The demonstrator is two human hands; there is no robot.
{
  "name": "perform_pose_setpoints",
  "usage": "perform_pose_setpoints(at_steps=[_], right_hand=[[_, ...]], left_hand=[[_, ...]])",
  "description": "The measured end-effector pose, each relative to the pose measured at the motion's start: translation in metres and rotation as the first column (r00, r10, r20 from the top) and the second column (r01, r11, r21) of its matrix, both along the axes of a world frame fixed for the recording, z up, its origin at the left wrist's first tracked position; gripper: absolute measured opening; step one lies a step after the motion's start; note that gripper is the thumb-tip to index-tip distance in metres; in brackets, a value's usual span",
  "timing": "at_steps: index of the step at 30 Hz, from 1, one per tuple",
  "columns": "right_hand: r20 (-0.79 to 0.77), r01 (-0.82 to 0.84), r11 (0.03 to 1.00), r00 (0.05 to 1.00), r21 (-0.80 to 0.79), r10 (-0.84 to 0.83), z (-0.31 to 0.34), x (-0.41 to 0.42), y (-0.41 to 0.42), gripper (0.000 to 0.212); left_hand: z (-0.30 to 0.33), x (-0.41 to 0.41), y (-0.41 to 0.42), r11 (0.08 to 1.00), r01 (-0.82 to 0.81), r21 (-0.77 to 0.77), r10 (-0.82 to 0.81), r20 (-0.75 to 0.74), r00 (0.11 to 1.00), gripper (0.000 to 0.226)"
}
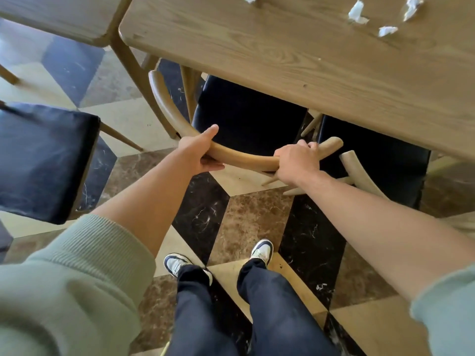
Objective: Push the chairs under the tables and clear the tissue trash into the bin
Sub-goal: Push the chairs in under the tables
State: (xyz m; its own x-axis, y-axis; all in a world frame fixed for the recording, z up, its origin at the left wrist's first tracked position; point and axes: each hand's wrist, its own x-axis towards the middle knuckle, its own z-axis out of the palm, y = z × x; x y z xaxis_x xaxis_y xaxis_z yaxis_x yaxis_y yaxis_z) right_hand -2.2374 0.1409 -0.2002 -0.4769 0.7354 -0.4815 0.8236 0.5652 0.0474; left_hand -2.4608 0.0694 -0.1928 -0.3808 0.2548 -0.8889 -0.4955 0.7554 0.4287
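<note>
Both hands are closed round the curved wooden backrest (244, 158), left hand (199, 152) at its left bend, right hand (295, 163) near its right end. This chair's dark padded seat (246, 116) sits mostly under the grained wooden table (308, 68). Left, another chair (43, 160) stands out. Crumpled tissue scraps (358, 12) remain on top; no bin shows.

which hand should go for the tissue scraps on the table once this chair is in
Probably the right hand. The tissue scraps lie toward the table's far right, on its side. The left hand grips the chair's backrest farther left and would have to cross over.
</note>
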Motion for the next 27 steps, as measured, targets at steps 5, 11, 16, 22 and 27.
perform_pose_setpoints(at_steps=[5,11,16,22,27], right_hand=[[0.092,0.043,0.995,0.995,-0.09,-0.034,0.017,-0.027,-0.014,0.042],[-0.16,-0.053,0.993,0.986,-0.104,0.036,0.052,-0.172,-0.089,0.074],[-0.28,-0.24,0.96,0.94,-0.143,0.194,0.088,-0.322,-0.165,0.071],[-0.325,-0.36,0.904,0.904,-0.23,0.277,0.11,-0.469,-0.243,0.065],[-0.374,-0.472,0.846,0.852,-0.249,0.365,0.12,-0.575,-0.289,0.064]], left_hand=[[0.012,-0.019,-0.035,0.965,0.263,-0.004,-0.263,0.013,0.965,0.083],[0.045,-0.111,-0.139,0.945,0.327,-0.02,-0.328,-0.102,0.939,0.064],[0.084,-0.25,-0.267,0.989,0.128,-0.075,-0.142,-0.246,0.959,0.047],[0.13,-0.38,-0.394,0.992,-0.097,-0.076,0.066,-0.34,0.938,0.05],[0.14,-0.461,-0.455,0.972,-0.229,-0.047,0.199,-0.343,0.918,0.028]])
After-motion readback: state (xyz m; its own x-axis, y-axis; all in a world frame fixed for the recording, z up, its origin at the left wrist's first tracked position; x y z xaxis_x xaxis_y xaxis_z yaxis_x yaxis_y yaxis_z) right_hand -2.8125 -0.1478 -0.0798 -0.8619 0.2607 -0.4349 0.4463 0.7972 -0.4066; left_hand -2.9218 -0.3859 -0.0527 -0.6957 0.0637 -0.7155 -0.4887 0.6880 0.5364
